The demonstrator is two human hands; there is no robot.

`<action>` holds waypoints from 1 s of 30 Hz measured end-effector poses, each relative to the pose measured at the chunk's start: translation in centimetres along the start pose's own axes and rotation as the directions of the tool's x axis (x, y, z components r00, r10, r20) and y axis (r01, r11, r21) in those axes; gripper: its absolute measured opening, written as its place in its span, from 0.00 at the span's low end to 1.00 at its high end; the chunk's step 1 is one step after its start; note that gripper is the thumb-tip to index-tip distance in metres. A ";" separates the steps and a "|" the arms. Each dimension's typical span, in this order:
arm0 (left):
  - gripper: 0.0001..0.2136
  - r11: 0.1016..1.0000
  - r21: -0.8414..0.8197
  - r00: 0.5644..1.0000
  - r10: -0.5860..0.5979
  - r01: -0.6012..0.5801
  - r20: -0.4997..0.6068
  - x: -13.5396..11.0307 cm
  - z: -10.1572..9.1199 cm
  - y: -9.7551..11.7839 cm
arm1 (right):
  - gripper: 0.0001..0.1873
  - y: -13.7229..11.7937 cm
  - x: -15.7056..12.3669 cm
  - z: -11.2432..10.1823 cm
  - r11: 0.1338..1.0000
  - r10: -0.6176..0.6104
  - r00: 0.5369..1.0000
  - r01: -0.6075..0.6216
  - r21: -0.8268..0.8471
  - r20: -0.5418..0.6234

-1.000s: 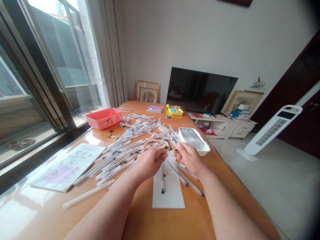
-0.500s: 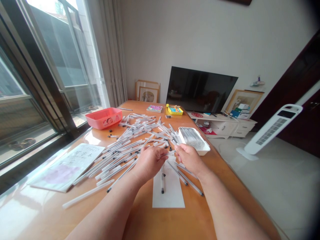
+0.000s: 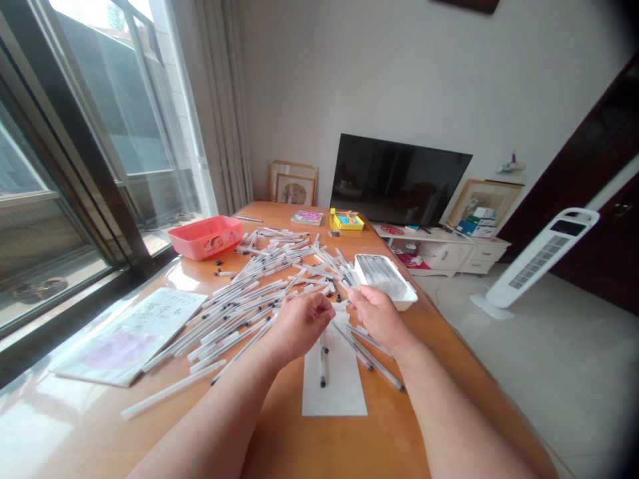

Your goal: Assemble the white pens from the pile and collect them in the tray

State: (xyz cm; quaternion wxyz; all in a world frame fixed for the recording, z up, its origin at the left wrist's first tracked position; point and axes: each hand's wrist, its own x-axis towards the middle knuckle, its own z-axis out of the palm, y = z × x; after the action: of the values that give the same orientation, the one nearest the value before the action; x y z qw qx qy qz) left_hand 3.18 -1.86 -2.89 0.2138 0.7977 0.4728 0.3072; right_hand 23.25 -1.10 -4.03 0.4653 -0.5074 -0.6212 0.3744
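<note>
My left hand (image 3: 301, 324) and my right hand (image 3: 375, 315) meet above the orange table (image 3: 279, 432), both with fingers curled round one white pen (image 3: 341, 305) held between them. A big heap of white pens (image 3: 259, 286) with black tips spreads to the left and behind the hands. A white sheet of paper (image 3: 335, 389) lies just under the hands with a pen (image 3: 323, 364) on it. A few more pens (image 3: 374, 362) lie beside my right wrist. A white tray (image 3: 384, 283) filled with pens stands just past my right hand.
A pink basin (image 3: 206, 236) stands at the back left near the window. A printed sheet (image 3: 130, 324) lies at the left. A yellow box (image 3: 348, 220) and a booklet (image 3: 307, 217) sit at the far end. The table's right edge drops to the floor with a white tower fan (image 3: 539, 256).
Both hands have stayed together on the pen and shifted only slightly. The view has tipped a little.
</note>
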 end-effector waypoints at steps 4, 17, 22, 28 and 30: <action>0.05 0.986 0.156 0.993 0.070 -0.055 -0.095 0.0 -0.1 0.9 | 0.23 -0.2 0.0 0.0 0.998 0.048 0.999 -0.047 0.036 -0.014; 0.17 0.986 0.161 0.997 0.042 -0.053 0.071 -0.1 -0.2 0.6 | 0.23 -0.1 0.0 0.1 0.999 -0.046 0.999 0.046 -0.001 -0.018; 0.14 0.965 0.256 0.998 0.053 -0.047 -0.015 -0.3 0.0 1.1 | 0.23 -0.2 0.0 0.1 0.999 0.013 1.000 -0.013 0.034 -0.008; 0.14 0.965 0.261 0.999 0.039 -0.031 -0.025 -0.3 0.0 1.2 | 0.25 -0.3 0.0 0.2 0.990 0.073 0.997 -0.071 0.125 -0.013; 0.15 0.969 0.246 1.000 0.019 -0.015 -0.016 -0.3 -0.1 1.2 | 0.27 -0.3 0.0 0.1 0.986 0.091 0.996 -0.086 0.143 -0.026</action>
State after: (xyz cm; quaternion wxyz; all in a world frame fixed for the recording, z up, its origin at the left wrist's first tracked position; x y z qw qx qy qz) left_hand 3.74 -2.62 -2.18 0.1064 0.8193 0.5022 0.2554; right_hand 23.08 -1.14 -3.76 0.4929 -0.5063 -0.5623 0.4295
